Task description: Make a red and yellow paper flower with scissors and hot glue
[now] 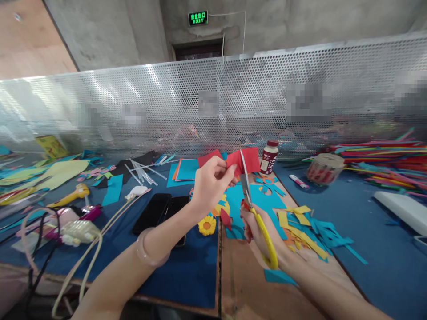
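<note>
My left hand (212, 180) pinches a piece of red paper (251, 159) between thumb and fingers, raised above the table. In my right hand (258, 224) is a pair of scissors (246, 184) with yellow and orange handles, my fingers wrapped round them. The blades point up and away from me, and one lies across the front of the red paper; the other is mostly hidden behind it. Below the hands are blue paper (267, 202) with shapes cut out of it and a yellow paper flower (207, 225).
Yellow and blue paper scraps (303, 226) lie right of the scissors. A brown bottle (269, 158) stands behind. Phones (152, 213), glue guns (80, 232) and cords are at left. Pipe cleaners (383, 155) and a tape roll (325, 169) lie right. A perforated metal screen (167, 106) borders the table.
</note>
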A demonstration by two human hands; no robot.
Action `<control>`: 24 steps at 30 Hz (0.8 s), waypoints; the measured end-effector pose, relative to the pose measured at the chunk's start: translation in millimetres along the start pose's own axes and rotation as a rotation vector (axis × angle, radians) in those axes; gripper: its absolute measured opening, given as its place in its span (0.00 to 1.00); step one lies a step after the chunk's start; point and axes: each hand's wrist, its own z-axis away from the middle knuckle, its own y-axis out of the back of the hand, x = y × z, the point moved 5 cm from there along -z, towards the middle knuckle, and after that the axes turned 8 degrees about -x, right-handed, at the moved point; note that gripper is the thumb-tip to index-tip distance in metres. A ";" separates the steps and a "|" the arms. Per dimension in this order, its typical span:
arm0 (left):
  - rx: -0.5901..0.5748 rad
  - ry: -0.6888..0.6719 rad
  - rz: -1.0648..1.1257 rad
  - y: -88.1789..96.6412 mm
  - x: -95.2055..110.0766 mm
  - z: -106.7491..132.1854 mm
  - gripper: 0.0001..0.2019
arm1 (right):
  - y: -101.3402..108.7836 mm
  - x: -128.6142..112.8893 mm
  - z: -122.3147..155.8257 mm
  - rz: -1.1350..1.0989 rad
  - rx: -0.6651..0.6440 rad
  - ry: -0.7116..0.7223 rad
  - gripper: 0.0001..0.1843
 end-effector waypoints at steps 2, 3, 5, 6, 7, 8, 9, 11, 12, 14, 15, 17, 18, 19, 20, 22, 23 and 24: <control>0.001 0.002 -0.001 0.1 -0.3 0.1 0.10 | -2.8 3.2 -0.7 -0.008 -0.049 -0.007 0.14; 0.003 0.002 -0.002 0.2 -0.4 0.1 0.09 | -3.7 4.3 -0.9 -0.015 -0.065 -0.010 0.14; 0.002 0.000 -0.004 0.3 -0.5 0.4 0.09 | -3.8 4.9 -0.8 -0.017 -0.077 -0.005 0.14; 0.004 -0.001 -0.004 0.4 -0.4 0.6 0.09 | -3.6 4.8 -0.7 -0.012 -0.081 -0.001 0.15; 0.005 -0.002 -0.004 0.5 -0.4 0.7 0.09 | -3.2 4.7 -0.7 -0.006 -0.082 0.002 0.15; 0.007 -0.003 -0.005 0.6 -0.2 0.8 0.10 | -2.9 4.7 -0.7 0.002 -0.084 0.005 0.16; 0.009 -0.004 -0.006 0.7 -0.1 0.9 0.10 | -2.5 4.8 -1.0 0.012 -0.085 0.009 0.16; 0.012 -0.008 -0.010 0.9 0.2 0.9 0.10 | -1.6 5.3 -1.8 0.027 -0.081 0.016 0.16; 0.011 -0.008 -0.010 0.9 0.2 0.8 0.10 | -1.2 5.5 -2.2 0.032 -0.075 0.019 0.16; 0.007 -0.007 -0.009 0.9 0.2 0.6 0.09 | -0.9 5.5 -2.9 0.036 -0.065 0.024 0.15; 0.005 -0.007 -0.009 1.0 0.2 0.4 0.09 | -1.0 5.3 -3.0 0.034 -0.062 0.022 0.15; 0.003 -0.010 -0.012 1.3 0.5 0.1 0.09 | -1.8 4.2 -2.7 0.023 -0.065 0.016 0.14; 0.003 -0.011 -0.013 1.5 0.9 0.1 0.09 | -2.2 3.5 -2.4 0.017 -0.067 0.014 0.14; 0.003 -0.013 -0.015 1.7 1.4 0.1 0.09 | -2.5 2.9 -2.1 0.014 -0.067 0.009 0.14; 0.003 -0.014 -0.018 1.9 1.9 0.2 0.09 | -2.6 2.5 -1.8 0.013 -0.064 0.001 0.15; 0.001 -0.014 -0.025 2.0 3.0 0.5 0.09 | -2.1 1.6 -1.3 0.025 -0.049 -0.015 0.16; 0.001 -0.014 -0.026 2.0 3.6 0.8 0.09 | -1.7 1.2 -1.1 0.042 -0.041 -0.027 0.16; 0.000 -0.014 -0.025 1.9 4.1 1.0 0.09 | -1.4 0.4 -0.9 0.062 -0.034 -0.040 0.15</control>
